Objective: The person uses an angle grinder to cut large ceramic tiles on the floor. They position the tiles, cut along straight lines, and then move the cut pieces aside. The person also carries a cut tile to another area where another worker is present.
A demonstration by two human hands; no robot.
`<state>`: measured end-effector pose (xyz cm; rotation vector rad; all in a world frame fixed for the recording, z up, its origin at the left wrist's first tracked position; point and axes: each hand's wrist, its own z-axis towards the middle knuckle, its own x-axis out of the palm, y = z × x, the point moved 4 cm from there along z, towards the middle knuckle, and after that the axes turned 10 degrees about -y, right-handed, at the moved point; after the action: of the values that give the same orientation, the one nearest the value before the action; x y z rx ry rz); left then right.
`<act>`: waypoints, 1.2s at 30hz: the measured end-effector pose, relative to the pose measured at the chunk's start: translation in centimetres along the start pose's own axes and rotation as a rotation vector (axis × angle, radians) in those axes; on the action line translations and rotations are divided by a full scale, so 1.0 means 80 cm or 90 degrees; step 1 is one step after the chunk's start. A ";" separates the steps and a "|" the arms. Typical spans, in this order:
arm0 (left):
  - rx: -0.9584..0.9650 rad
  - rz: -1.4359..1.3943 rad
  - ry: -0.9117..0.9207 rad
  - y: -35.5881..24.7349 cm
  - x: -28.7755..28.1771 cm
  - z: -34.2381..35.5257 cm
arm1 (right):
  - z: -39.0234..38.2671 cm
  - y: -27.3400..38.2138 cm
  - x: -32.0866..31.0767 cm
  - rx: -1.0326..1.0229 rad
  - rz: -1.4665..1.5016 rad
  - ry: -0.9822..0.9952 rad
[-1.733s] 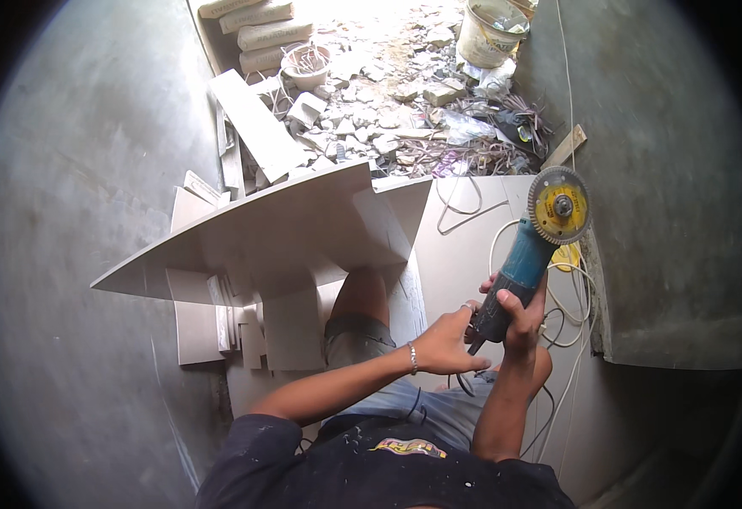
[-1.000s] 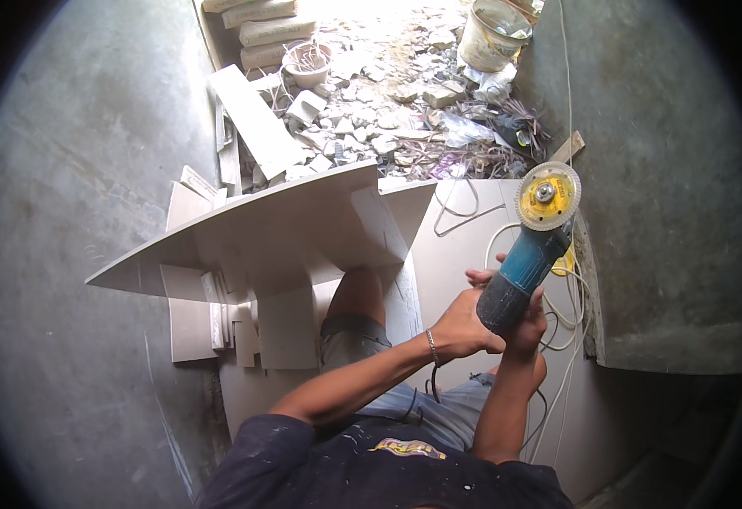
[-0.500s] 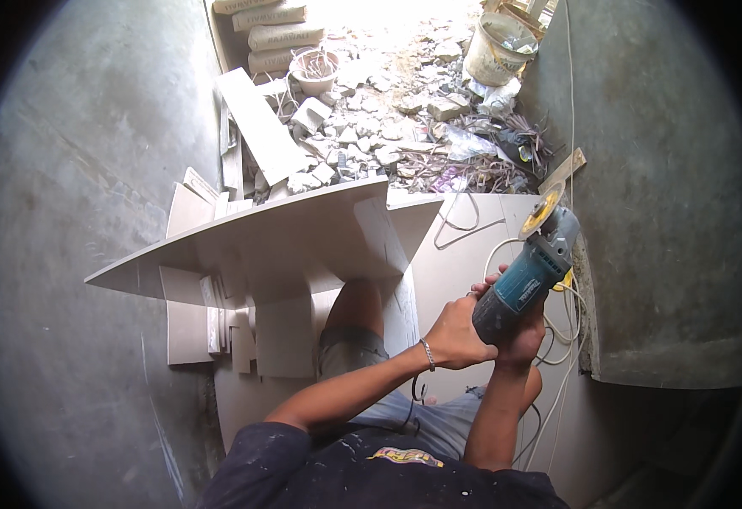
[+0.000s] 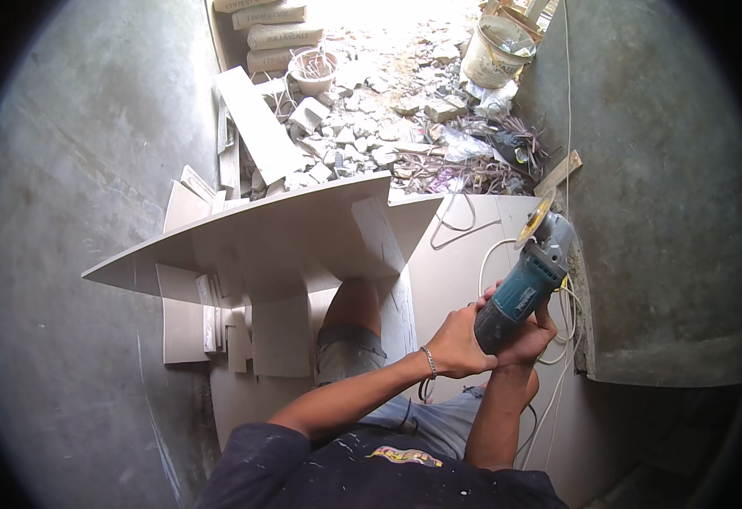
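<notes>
A blue-green angle grinder [image 4: 525,284] with a yellow disc [image 4: 534,219] is held up in front of me, disc end pointing away and to the right. My left hand [image 4: 458,343] wraps the rear of its body, a bracelet on the wrist. My right hand [image 4: 523,338] grips the same rear part from underneath. The disc now shows nearly edge-on. A large beige tile [image 4: 260,242] rests across my raised knee to the left of the grinder. A white cable [image 4: 490,254] lies on the flat tile under the tool.
Cut tile pieces [image 4: 205,318] stand stacked at my left. Rubble and broken tile [image 4: 388,127] cover the ground ahead, with cement sacks [image 4: 273,25], a small pot [image 4: 313,69] and a bucket [image 4: 494,53]. A concrete wall [image 4: 659,212] rises close on the right.
The grinder has been turned in both hands: its disc faced me flat before and now shows nearly edge-on, slightly lower. Both hands kept their grip.
</notes>
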<state>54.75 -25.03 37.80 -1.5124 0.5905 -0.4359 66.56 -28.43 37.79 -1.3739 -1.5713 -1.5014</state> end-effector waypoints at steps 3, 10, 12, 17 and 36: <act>0.004 0.012 0.015 0.000 0.003 -0.004 | -0.002 -0.001 -0.008 0.009 0.009 -0.039; 0.012 0.003 -0.017 -0.004 0.004 -0.008 | -0.002 -0.003 -0.013 0.011 0.005 0.007; 0.004 0.059 -0.009 0.000 0.001 -0.004 | -0.003 -0.005 -0.011 0.012 0.007 0.009; 0.015 0.035 -0.013 0.001 -0.001 0.002 | -0.010 0.004 -0.005 -0.025 -0.035 -0.038; 0.028 0.049 -0.030 0.002 -0.004 0.006 | -0.004 0.003 -0.006 -0.020 0.039 0.082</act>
<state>54.80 -24.46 37.67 -1.4489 0.5955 -0.3516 66.89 -28.89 37.52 -1.3035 -1.4208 -1.5515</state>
